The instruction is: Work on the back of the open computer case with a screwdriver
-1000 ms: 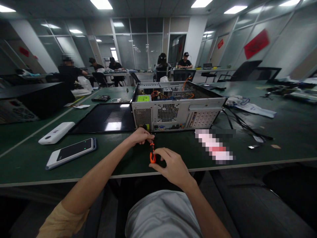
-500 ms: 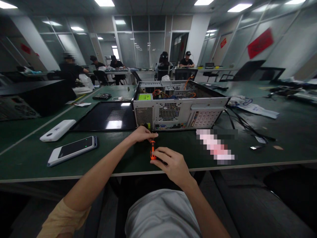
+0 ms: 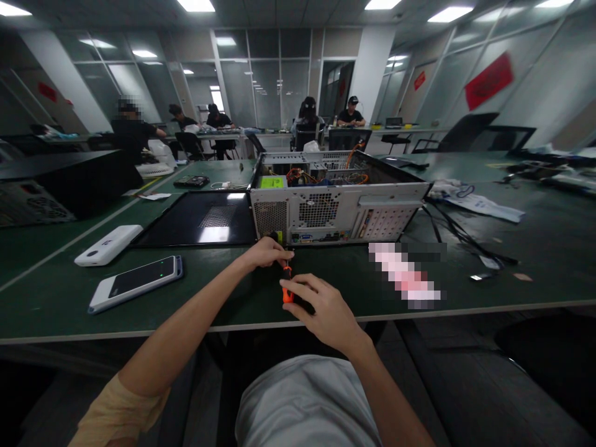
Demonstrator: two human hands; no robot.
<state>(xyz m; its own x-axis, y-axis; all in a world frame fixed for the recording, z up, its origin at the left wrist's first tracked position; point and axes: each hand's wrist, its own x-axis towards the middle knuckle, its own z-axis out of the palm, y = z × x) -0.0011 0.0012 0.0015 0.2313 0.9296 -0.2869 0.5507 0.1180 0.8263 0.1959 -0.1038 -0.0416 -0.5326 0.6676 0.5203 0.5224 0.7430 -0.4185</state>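
An orange and black screwdriver (image 3: 287, 293) points away from me, its shaft toward the computer case. My right hand (image 3: 326, 307) has its thumb and fingers around the orange handle. My left hand (image 3: 267, 253) is closed at the screwdriver's front end, by the shaft; what its fingers pinch is too small to make out. Just beyond my left hand, a yellow-green and black object (image 3: 278, 236) stands against the back panel. The open computer case (image 3: 321, 214) lies on its side, with wires and a green-labelled power supply (image 3: 273, 182) showing inside.
On the green table (image 3: 223, 304) at left are a phone-like device (image 3: 139, 282), a white power bank (image 3: 108, 244), a black side panel (image 3: 200, 217) and a hard drive (image 3: 191, 181). Black cables (image 3: 459, 233) lie right. Another black case (image 3: 69, 186) sits far left. People work behind.
The fingers of my right hand have shifted slightly on the screwdriver handle, which looks turned. My left hand has barely moved, its fingertips slightly further left.
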